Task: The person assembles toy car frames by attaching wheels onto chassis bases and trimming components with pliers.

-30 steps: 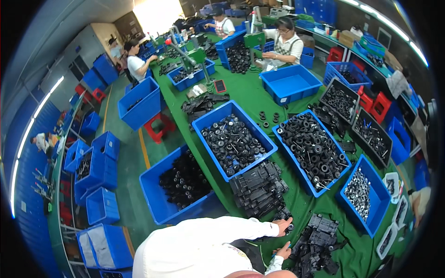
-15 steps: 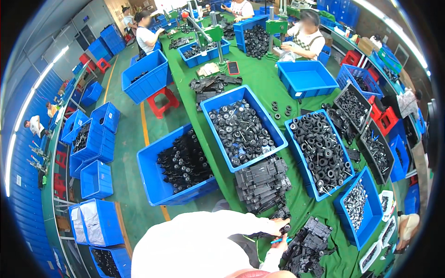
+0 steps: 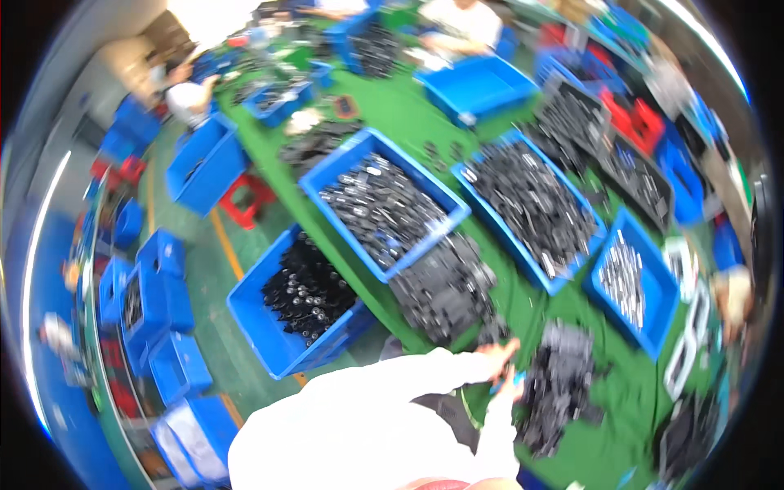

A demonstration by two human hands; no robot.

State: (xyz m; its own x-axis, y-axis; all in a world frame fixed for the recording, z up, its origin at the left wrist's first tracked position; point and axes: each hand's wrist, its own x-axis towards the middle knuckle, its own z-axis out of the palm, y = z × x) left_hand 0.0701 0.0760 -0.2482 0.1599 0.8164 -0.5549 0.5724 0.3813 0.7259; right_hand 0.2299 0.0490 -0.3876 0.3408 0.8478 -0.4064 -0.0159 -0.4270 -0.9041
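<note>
The whole view is smeared by motion. My left hand (image 3: 495, 358) is at the table's near edge, beside a few black plastic parts (image 3: 492, 330); its fingers are too blurred to show what they hold. Just below it, my right hand (image 3: 508, 387) is closed on a slim light-blue tool (image 3: 495, 388), whose kind I cannot make out. To the right of both hands lies a heap of black plastic parts (image 3: 559, 380). Stacked black chassis-like parts (image 3: 445, 290) lie beyond my left hand.
Blue bins of small dark parts (image 3: 452, 214) and of black tyres (image 3: 555, 287) stand on the green-covered table. A bin of shiny pieces (image 3: 663, 322) is at the right. Left of the table sits a bin of black wheeled parts (image 3: 265, 359). Co-workers (image 3: 465, 28) are across the table.
The view has swung, so the bins appear shifted left and up, and blurred. Both hands stay close together by the black parts. The wheeled black part at my left hand no longer shows clearly.
</note>
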